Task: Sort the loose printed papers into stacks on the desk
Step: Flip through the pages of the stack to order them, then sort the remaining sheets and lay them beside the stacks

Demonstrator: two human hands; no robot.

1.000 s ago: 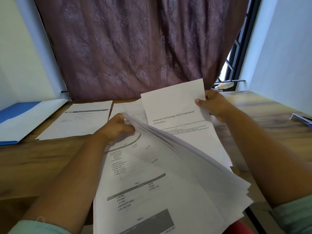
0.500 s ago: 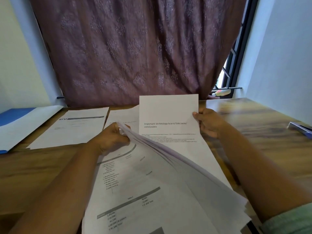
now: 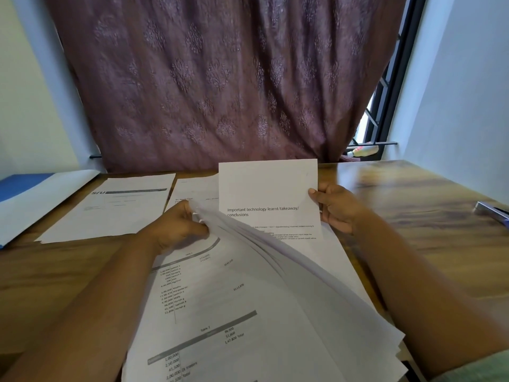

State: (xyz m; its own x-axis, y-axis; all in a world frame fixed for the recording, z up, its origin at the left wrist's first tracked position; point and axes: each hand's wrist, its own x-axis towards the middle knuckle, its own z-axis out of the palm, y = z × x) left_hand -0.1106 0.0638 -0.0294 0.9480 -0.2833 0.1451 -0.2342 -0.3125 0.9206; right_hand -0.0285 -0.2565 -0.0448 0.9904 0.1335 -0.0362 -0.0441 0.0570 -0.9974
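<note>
Blue and white, a folder (image 3: 30,199) lies at nine o'clock on the wooden tabletop (image 3: 429,216). Right of it, toward ten o'clock, a sorted sheet (image 3: 110,208) with a dark header bar lies flat, and a second sheet (image 3: 192,191) sits just beside it, partly hidden. At the centre the left hand (image 3: 176,230) grips the bundle of loose papers (image 3: 234,312) by its top corner, fingers curled round the fanned edges; the topmost page shows tables of figures. At one o'clock the right hand (image 3: 336,208) pinches the right edge of a single page (image 3: 267,194) headed "Important technology learnt/takeaway/conclusions".

Since a second ago that page has swung from tilted to nearly square and upright, facing the wearer, so it appears separated from the bundle, though its lower edge is hidden behind the fan. That suggests it is being read to choose a stack. A pen-like object (image 3: 493,213), blurred, lies at three o'clock.
</note>
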